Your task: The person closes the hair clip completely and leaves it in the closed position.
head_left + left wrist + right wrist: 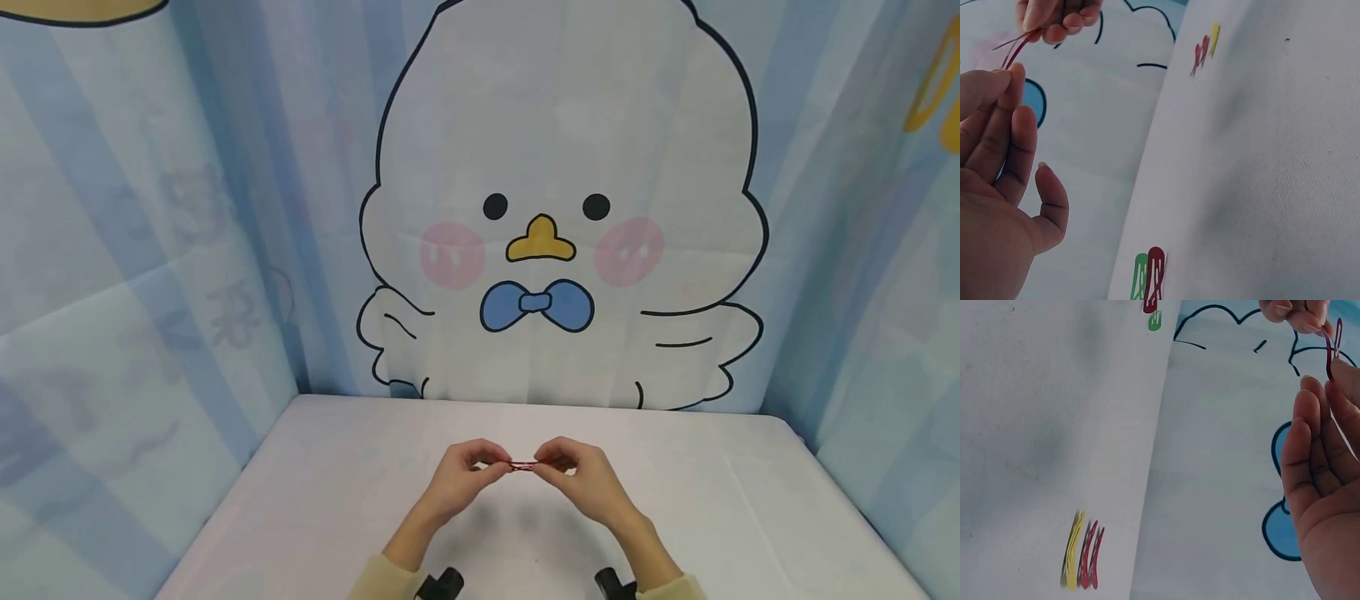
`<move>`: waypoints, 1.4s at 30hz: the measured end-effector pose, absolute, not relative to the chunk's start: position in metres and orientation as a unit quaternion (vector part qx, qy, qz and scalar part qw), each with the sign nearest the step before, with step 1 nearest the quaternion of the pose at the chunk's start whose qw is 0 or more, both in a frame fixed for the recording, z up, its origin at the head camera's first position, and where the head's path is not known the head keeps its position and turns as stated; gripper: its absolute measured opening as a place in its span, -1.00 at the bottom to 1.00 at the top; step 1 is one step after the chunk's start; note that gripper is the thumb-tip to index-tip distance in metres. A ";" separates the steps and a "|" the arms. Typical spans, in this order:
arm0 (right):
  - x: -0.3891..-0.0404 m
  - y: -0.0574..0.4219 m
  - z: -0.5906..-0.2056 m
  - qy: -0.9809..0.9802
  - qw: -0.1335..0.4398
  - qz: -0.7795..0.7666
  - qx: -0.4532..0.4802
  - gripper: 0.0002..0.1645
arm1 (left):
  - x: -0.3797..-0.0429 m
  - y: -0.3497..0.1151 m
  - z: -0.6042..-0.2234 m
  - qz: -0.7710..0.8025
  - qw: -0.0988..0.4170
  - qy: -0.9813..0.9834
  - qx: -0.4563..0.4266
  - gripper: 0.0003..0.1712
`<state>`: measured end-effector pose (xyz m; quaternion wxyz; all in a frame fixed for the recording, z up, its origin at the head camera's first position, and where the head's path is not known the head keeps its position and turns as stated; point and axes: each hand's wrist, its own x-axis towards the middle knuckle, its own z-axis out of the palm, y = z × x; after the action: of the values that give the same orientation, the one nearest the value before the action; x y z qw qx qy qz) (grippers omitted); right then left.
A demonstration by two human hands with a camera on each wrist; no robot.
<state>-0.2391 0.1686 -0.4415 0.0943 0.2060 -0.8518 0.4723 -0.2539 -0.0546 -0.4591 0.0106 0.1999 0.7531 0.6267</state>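
Observation:
A dark red snap hair clip (522,466) is held in the air above the white table, stretched between both hands. My left hand (459,483) pinches one end between thumb and forefinger. On the other end, my right hand (588,479) has a similar thumb-and-finger pinch. In the right wrist view the clip's narrow parts (1328,353) stand spread apart; the left wrist view also shows thin strips (1017,51) separated between the fingertips. The remaining fingers of the left hand (997,181) are bent loosely away from the clip.
On the table (337,500) lie a green clip (1139,275) and a dark red clip (1155,275), side by side. Elsewhere on it are a yellow clip (1074,553) and two red clips (1089,556). A curtain (562,125) with a cartoon bird stands behind.

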 end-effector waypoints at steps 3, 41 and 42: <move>-0.238 0.167 -0.442 -0.847 0.103 0.480 0.201 -0.89 | -0.253 -0.053 -0.458 0.630 0.009 0.749 0.205 -0.91; -0.238 0.152 -0.463 -0.838 0.245 0.379 0.308 -0.71 | -0.252 -0.043 -0.467 0.574 -0.051 0.800 0.168 -0.93; -0.238 0.153 -0.463 -0.837 0.247 0.378 0.311 -0.71 | -0.253 -0.043 -0.468 0.574 -0.051 0.799 0.173 -0.93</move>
<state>-0.2384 0.1527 -0.4628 0.2474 0.3106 -0.8365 0.3776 -0.2526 -0.0432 -0.4678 -0.0512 0.1727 0.7991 0.5737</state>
